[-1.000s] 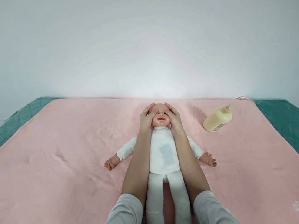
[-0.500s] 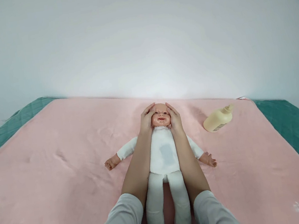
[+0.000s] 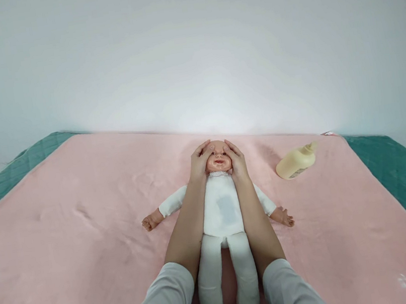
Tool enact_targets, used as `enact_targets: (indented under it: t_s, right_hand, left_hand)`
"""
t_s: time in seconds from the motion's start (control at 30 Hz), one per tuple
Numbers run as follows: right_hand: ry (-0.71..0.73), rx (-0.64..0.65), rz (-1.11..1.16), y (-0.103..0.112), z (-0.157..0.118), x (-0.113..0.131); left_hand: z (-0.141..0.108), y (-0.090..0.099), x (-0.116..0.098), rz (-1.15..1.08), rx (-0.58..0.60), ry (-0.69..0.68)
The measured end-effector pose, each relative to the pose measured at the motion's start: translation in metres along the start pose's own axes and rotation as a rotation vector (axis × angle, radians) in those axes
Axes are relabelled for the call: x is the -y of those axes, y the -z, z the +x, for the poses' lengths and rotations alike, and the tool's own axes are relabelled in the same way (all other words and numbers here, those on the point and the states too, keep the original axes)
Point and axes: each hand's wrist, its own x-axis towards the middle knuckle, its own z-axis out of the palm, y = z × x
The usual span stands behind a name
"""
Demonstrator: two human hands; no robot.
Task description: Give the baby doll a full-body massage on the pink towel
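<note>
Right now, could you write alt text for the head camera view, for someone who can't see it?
A person's left hand and right hand cup the head of a doll in white that lies face up, arms spread, on a pink blanket. A pale yellow bottle lies on its side to the doll's right, apart from it, before a white wall.

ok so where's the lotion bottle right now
In the head view the lotion bottle lies on its side on the pink blanket, off to the right of the doll near its head, untouched by either hand.
</note>
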Motion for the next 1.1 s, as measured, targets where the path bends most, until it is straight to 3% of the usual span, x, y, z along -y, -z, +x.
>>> enact_targets:
  t_s: [0.4, 1.1]
  right_hand:
    - [0.023, -0.01, -0.069, 0.002, 0.003, -0.003]
    - [-0.015, -0.081, 0.004, -0.005, -0.001, 0.004]
  left_hand:
    - [0.003, 0.001, 0.004, 0.052, 0.009, -0.044]
    - [0.01, 0.005, 0.006, -0.004, 0.008, 0.018]
